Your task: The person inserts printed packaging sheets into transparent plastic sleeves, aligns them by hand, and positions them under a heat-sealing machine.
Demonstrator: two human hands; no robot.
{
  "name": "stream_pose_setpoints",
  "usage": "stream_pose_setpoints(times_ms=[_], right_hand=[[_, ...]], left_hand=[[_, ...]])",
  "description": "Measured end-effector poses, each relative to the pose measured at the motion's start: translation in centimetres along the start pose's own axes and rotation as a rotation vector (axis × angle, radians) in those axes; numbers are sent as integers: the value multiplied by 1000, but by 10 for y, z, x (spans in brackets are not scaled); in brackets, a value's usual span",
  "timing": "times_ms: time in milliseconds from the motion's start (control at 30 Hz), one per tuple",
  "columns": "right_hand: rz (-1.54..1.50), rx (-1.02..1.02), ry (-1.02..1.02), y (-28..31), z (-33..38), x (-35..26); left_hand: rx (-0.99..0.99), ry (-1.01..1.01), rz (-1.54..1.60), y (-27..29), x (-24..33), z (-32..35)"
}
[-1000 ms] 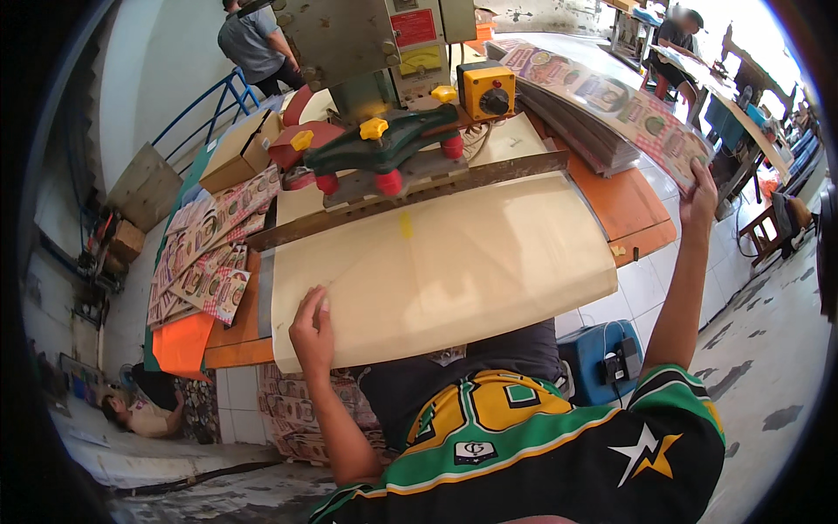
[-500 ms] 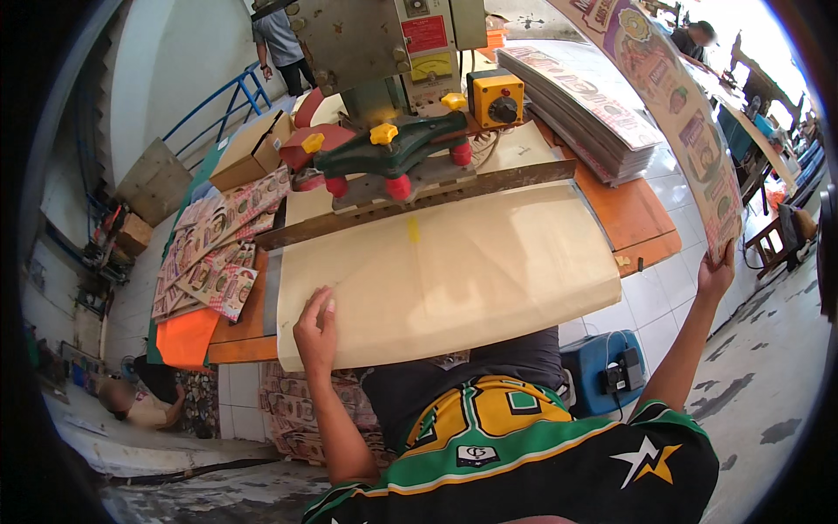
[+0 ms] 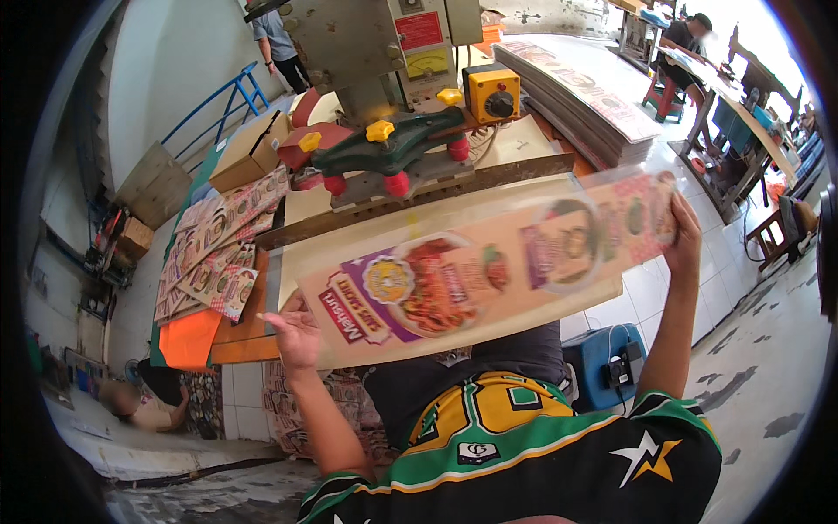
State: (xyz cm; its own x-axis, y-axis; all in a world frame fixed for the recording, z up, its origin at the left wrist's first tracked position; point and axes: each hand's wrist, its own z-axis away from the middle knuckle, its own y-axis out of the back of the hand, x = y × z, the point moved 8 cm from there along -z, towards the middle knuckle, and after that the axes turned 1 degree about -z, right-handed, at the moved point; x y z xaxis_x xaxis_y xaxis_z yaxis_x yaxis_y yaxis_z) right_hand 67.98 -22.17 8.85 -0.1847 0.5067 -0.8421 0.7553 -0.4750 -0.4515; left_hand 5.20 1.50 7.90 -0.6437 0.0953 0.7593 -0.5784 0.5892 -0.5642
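I've got the sheet (image 3: 489, 271) stretched across in front of me, over the counter (image 3: 262, 336), my left hand (image 3: 295, 336) at its left end, my right hand (image 3: 683, 237) at its right end. Behind the sheet sits the press (image 3: 393, 96), with the switch box (image 3: 494, 92) just to its right. Right of that lies a stack (image 3: 585, 96) of sheets. Left on the counter lie cut pieces (image 3: 214, 253), a carton (image 3: 249, 148) behind them. Below the counter, right of my lap, stands a box (image 3: 602, 367) on the floor (image 3: 759, 367).
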Motion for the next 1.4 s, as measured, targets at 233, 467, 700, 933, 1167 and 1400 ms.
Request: stream_pose_setpoints(times_ms=[233,467,700,933,1167,1400], right_hand=[[98,-236,-149,-100,-26,41],[149,-495,-316,-157,-34,86],[28,-582,-341,-180,-50,117],[-22,-583,-376,-176,-52,141],[-50,-635,-348,-172,-57,148],[-35,-655,-343,-172,-56,146]], left_hand=[[288,-41,-589,72,45,-36],[351,-52,-587,110,62,-61],[384,-10,-558,138,45,-58],[403,34,-327,122,25,-53],[393,48,-384,123,27,-53],[351,60,-433,137,31,-51]])
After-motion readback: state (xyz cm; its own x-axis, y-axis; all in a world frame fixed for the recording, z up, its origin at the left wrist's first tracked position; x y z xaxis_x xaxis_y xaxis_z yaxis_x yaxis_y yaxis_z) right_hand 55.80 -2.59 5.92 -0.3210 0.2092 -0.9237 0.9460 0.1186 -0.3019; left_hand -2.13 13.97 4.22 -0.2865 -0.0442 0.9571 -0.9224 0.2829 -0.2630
